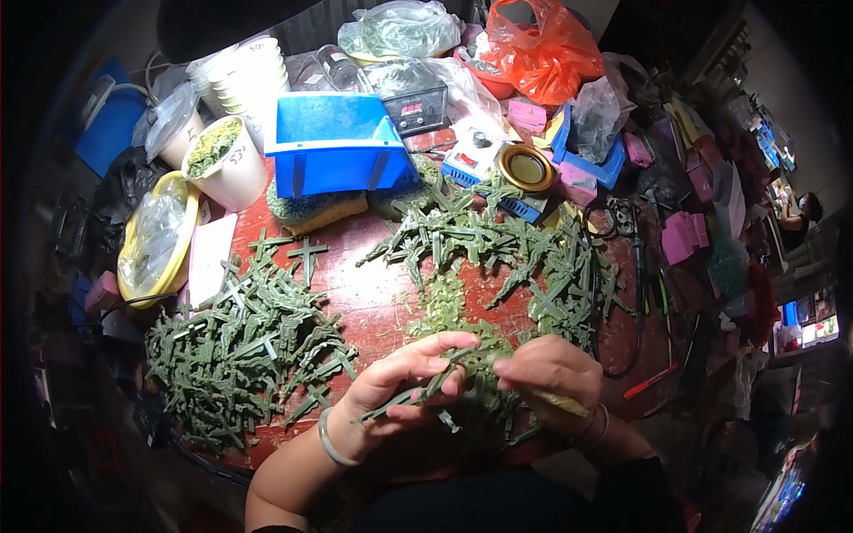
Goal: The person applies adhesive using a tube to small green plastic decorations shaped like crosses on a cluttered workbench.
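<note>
Just above the table's near edge, my left hand (pixel 404 382) holds a green cross (pixel 435 380) between thumb and fingers, its long arm slanting across the palm. Close by on the right, my right hand (pixel 555 377) has its fingers pinched together at the cross's upper end. A yellowish strip shows under that palm; what the fingertips hold is hidden. A big heap of similar green crosses (pixel 240 355) lies to the left of my left hand. More crosses (pixel 480 235) spread in an arc beyond both hands, with pale green scraps (pixel 442 302) in front of them.
On the red table (pixel 346 284), a blue bin (pixel 338 160) rests near a sponge (pixel 320 211). White cups (pixel 249 84) and a yellow-rimmed tray (pixel 191 218) stand left. A scale (pixel 409 98), a control box (pixel 480 147) and a red bag (pixel 546 53) are behind; cables (pixel 640 266) hang right.
</note>
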